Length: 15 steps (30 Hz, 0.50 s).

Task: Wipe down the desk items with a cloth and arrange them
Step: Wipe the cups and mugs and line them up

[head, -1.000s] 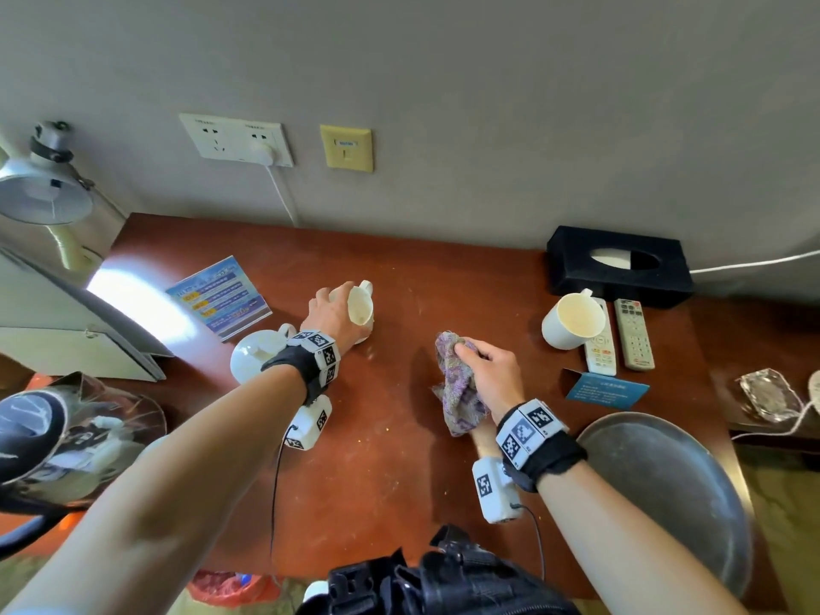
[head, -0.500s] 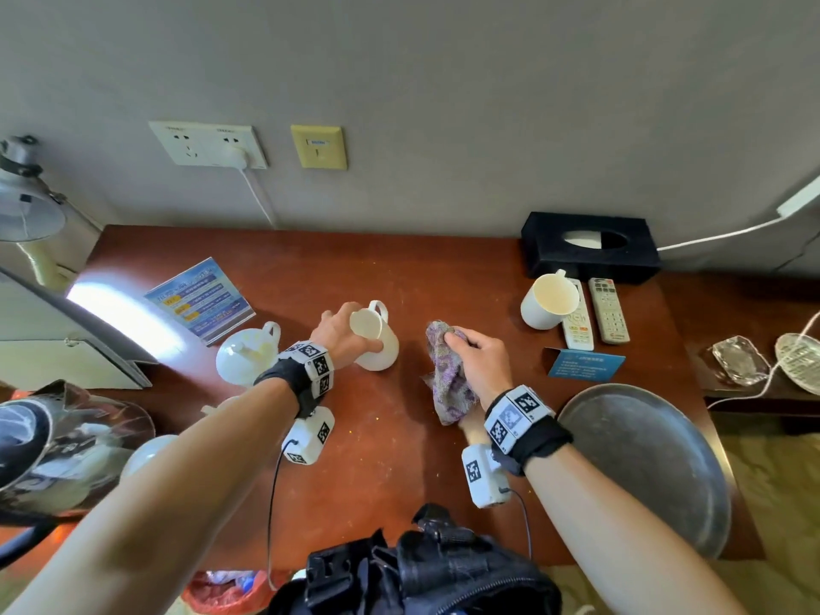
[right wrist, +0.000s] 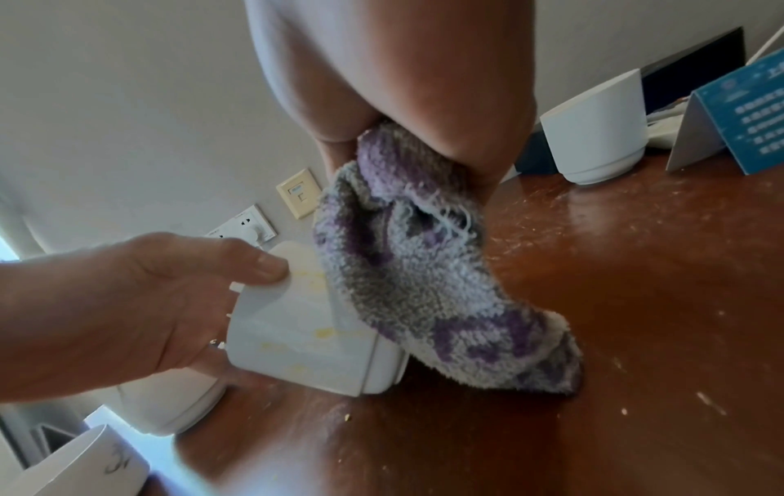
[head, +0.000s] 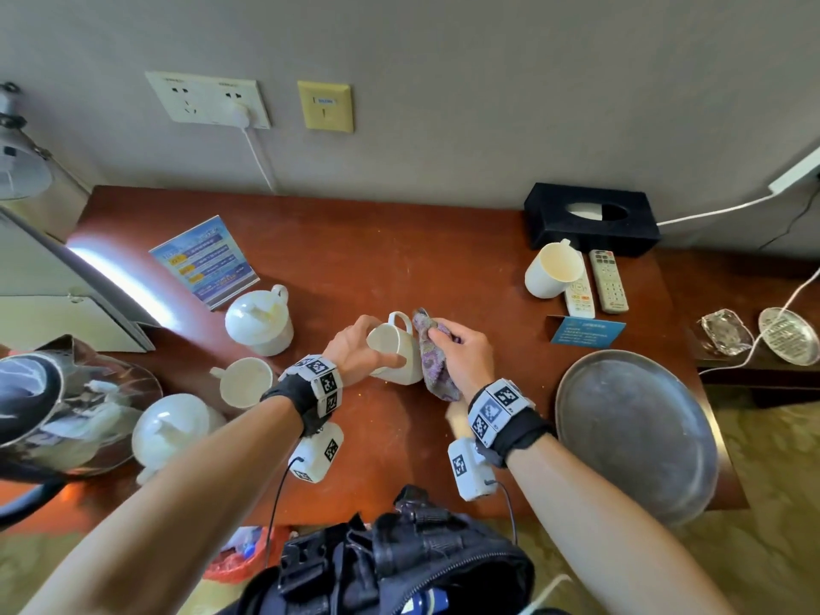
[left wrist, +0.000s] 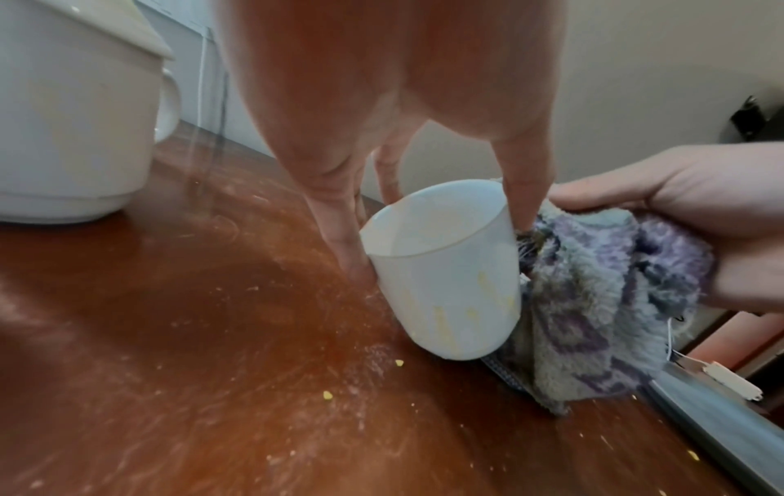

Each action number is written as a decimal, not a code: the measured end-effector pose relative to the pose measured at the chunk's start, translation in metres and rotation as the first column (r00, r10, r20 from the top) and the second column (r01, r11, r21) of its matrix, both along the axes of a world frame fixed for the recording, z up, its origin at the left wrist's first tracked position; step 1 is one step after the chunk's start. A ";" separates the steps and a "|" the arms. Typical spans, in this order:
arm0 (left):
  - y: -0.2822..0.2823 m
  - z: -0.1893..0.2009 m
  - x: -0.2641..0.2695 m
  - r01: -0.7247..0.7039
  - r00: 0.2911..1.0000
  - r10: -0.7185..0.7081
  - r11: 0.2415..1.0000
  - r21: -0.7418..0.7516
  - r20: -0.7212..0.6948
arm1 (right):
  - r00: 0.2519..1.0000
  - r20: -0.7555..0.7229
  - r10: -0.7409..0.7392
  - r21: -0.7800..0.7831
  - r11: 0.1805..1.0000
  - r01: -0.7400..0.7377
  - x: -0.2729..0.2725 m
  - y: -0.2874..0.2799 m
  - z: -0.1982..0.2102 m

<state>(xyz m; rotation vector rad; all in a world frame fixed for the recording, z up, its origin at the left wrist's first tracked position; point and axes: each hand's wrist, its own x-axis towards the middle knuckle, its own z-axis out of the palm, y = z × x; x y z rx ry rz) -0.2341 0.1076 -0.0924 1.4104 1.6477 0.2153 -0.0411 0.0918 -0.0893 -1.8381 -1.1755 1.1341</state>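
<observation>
My left hand (head: pixel 355 348) grips a white mug (head: pixel 397 355) by its rim and side, tilted just above the red-brown desk (head: pixel 399 268). Yellow stains streak the mug (left wrist: pixel 445 285) wall. My right hand (head: pixel 461 352) clutches a purple-and-grey cloth (head: pixel 432 357) bunched against the mug's right side, its lower end hanging to the desk. In the right wrist view the cloth (right wrist: pixel 424 278) lies over the mug (right wrist: pixel 305 339), with my left thumb on the rim. Crumbs dot the desk (left wrist: pixel 212 369).
A lidded white cup (head: pixel 259 321), an open cup (head: pixel 244 383) and another lidded cup (head: pixel 173 428) sit at left. At right are a white mug (head: pixel 552 270), two remotes (head: pixel 597 284), a black tissue box (head: pixel 590 219), a blue card (head: pixel 585 332) and a metal tray (head: pixel 634 432).
My left hand has carried the mug right and toward me, meeting the cloth. The right hand has brought the cloth against the mug's side.
</observation>
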 end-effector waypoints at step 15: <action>-0.007 -0.012 -0.009 0.096 0.995 -0.097 0.994 0.043 0.035 | 0.987 0.155 0.040 0.047 0.998 -0.048 -0.023 -0.016 -0.027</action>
